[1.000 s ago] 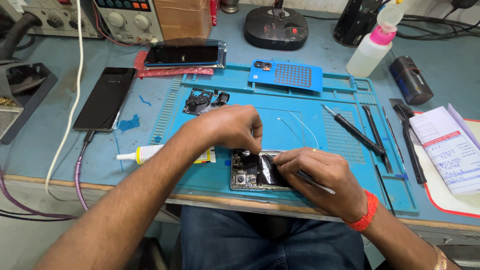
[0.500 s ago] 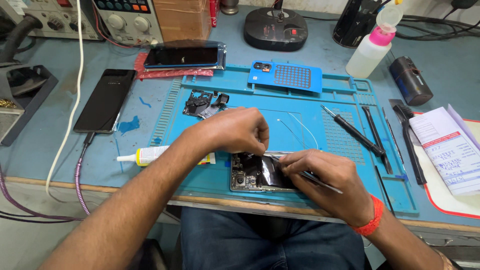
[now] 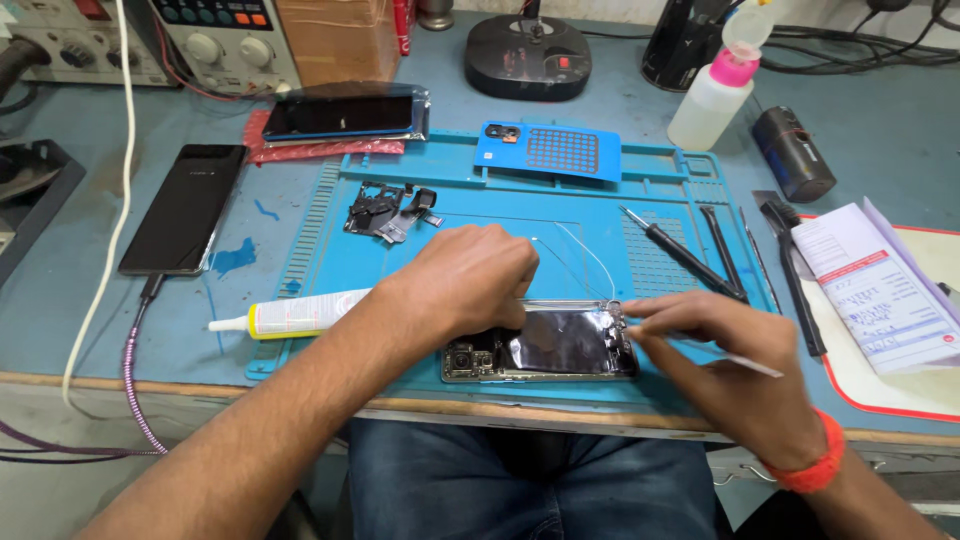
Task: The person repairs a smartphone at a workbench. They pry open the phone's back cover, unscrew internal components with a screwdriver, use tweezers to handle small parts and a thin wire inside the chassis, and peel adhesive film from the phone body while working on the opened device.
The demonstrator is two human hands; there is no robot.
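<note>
**Both hands on the opened phone at the mat's near edge**

Left hand (image 3: 470, 280) lies over the opened phone (image 3: 545, 345), fingers curled down and pressed together on its upper edge, pinning it to the blue work mat (image 3: 480, 225). From my seat I see the phone lying flat and lengthwise at the mat's near edge, camera end toward the left, its dark shiny inside facing up. My right hand (image 3: 730, 370) sits at the phone's right end, thumb and forefinger pinched around thin tweezers (image 3: 735, 355) whose far tip sticks out to the right (I cannot tell whether the working tip touches the phone). A red band wraps that wrist.

A glue tube (image 3: 295, 313) lies just left of the left forearm, half on the mat. Loose dark phone parts (image 3: 385, 210) rest near the mat's upper left, and a blue back cover (image 3: 550, 150) lies at its top edge. Screwdrivers (image 3: 680, 252) lie on the right of the mat, well clear of both hands. A dark phone (image 3: 185, 205) on a cable sits off the mat to the left, and a plastic bottle with a pink collar (image 3: 715, 95) stands behind
</note>
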